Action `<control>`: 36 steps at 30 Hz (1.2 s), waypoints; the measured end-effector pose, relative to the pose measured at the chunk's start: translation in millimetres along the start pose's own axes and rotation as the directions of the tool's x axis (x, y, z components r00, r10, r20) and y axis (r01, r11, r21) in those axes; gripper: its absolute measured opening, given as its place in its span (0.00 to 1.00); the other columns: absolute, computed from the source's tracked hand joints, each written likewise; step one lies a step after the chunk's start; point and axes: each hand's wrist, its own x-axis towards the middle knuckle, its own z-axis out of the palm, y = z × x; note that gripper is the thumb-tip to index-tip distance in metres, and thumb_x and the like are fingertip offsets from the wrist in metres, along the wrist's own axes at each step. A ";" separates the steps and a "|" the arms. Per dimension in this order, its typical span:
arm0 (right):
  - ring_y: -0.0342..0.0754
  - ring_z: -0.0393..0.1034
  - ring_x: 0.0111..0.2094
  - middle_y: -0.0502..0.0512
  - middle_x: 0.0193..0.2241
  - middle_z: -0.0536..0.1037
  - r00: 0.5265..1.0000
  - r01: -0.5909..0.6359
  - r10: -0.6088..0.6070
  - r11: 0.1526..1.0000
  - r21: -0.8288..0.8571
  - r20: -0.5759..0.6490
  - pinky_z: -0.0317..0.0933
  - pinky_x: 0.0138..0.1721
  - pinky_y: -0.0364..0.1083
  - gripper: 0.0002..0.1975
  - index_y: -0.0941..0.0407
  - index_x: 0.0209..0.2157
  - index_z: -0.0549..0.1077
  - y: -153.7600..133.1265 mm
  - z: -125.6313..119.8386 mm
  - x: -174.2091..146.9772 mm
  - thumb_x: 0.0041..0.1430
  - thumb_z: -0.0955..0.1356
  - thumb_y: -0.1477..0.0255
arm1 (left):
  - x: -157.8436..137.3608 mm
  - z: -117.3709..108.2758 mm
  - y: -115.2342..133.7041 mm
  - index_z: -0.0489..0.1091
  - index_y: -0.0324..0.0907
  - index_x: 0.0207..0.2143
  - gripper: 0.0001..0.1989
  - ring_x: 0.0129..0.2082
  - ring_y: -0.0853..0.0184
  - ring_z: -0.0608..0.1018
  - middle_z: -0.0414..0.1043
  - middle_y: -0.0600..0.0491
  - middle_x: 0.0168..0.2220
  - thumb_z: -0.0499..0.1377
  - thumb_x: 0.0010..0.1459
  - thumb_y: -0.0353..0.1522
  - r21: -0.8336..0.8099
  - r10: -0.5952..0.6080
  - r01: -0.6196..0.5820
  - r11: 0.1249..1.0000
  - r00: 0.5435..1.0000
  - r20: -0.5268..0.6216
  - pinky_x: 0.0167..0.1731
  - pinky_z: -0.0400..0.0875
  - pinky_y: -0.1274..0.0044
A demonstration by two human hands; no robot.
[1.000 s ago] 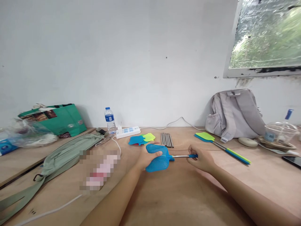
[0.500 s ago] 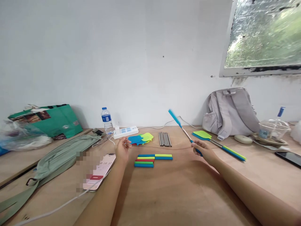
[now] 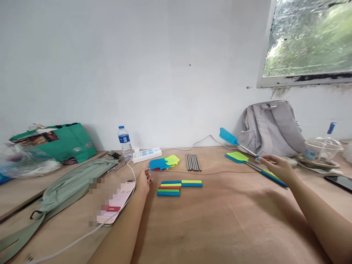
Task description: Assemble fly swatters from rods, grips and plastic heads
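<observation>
Blue swatter (image 3: 228, 136) has moved rightward, handle (image 3: 257, 157) mostly hidden by the right grip (image 3: 277, 169).

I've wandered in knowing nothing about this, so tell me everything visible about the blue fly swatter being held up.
The fly swatter has a bright blue, plastic-looking head and a slim, silvery, metal-looking shaft. The grip of the right hand hides most of its handle. It slants, head upward and leftward, near the backpack. Whether it touches anything else is unclear.

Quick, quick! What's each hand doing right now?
Left hand: open, fingers loosely curled, nothing seen in it.
Right hand: closed, holding the blue fly swatter.
</observation>
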 end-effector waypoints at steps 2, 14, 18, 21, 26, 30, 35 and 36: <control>0.46 0.63 0.23 0.55 0.22 0.73 0.997 0.005 -0.018 0.985 -0.175 -0.074 0.53 0.25 0.44 0.19 0.57 0.29 0.72 8.9 -11.4 3.9 0.40 0.69 0.56 | -2.4 1.5 0.8 0.62 0.40 0.23 0.04 0.07 0.80 0.50 0.54 0.64 0.11 0.51 0.41 0.31 -0.005 -0.031 0.031 0.999 0.999 0.010 0.12 0.55 0.83; 0.53 0.66 0.28 0.62 0.31 0.76 0.975 -0.153 0.216 0.829 -0.538 0.055 0.50 0.27 0.47 0.18 0.53 0.29 0.76 59.7 -25.6 16.4 0.38 0.68 0.56 | -11.6 6.5 7.7 0.62 0.40 0.22 0.03 0.08 0.79 0.52 0.51 0.64 0.11 0.51 0.42 0.30 -0.027 -0.103 0.103 0.994 0.995 -0.004 0.13 0.54 0.83; 0.53 0.65 0.28 0.63 0.31 0.76 0.977 -0.194 0.213 0.836 -0.514 -0.022 0.51 0.28 0.48 0.17 0.55 0.31 0.76 62.2 -26.1 16.5 0.41 0.67 0.59 | -13.1 7.3 9.2 0.62 0.39 0.22 0.03 0.08 0.80 0.51 0.51 0.64 0.11 0.51 0.42 0.30 -0.024 -0.113 0.113 0.993 0.994 0.006 0.13 0.55 0.84; 0.54 0.63 0.28 0.65 0.29 0.75 0.954 -0.276 0.190 0.855 -0.439 -0.230 0.51 0.29 0.48 0.16 0.58 0.31 0.76 60.8 -29.6 17.4 0.43 0.65 0.62 | -13.6 7.3 9.4 0.62 0.39 0.22 0.03 0.07 0.80 0.50 0.52 0.64 0.11 0.50 0.43 0.29 -0.017 -0.108 0.108 0.994 0.994 0.014 0.13 0.56 0.83; 0.52 0.62 0.28 0.64 0.27 0.74 0.895 -0.294 0.170 0.920 -0.260 -0.412 0.52 0.29 0.48 0.18 0.62 0.34 0.75 56.1 -37.2 15.8 0.46 0.62 0.65 | -12.4 6.3 7.5 0.62 0.40 0.23 0.03 0.07 0.80 0.51 0.52 0.64 0.11 0.50 0.43 0.30 -0.005 -0.087 0.087 0.996 0.996 0.016 0.13 0.56 0.84; 0.48 0.62 0.25 0.66 0.32 0.74 0.872 -0.237 0.145 0.961 -0.143 -0.468 0.54 0.25 0.46 0.23 0.66 0.41 0.72 50.6 -38.1 12.2 0.50 0.58 0.65 | -9.4 5.3 4.8 0.62 0.40 0.23 0.04 0.08 0.80 0.52 0.52 0.64 0.11 0.50 0.42 0.30 0.007 -0.074 0.074 0.997 0.997 0.013 0.13 0.56 0.84; 0.50 0.63 0.26 0.61 0.24 0.73 0.905 -0.120 0.023 0.972 -0.203 -0.425 0.54 0.28 0.47 0.18 0.63 0.32 0.74 33.4 -17.9 5.1 0.48 0.61 0.65 | -6.5 5.9 -0.7 0.63 0.40 0.23 0.06 0.08 0.79 0.53 0.52 0.64 0.11 0.50 0.40 0.31 0.030 -0.038 0.037 0.999 0.999 0.014 0.13 0.56 0.83; 0.50 0.64 0.26 0.59 0.22 0.72 0.936 -0.039 -0.058 0.964 -0.265 -0.347 0.54 0.28 0.47 0.16 0.62 0.30 0.73 27.6 -8.2 2.6 0.48 0.61 0.65 | -6.3 6.2 -1.8 0.63 0.40 0.23 0.06 0.08 0.79 0.53 0.52 0.64 0.11 0.50 0.40 0.32 0.038 -0.027 0.026 0.999 1.000 0.017 0.13 0.56 0.83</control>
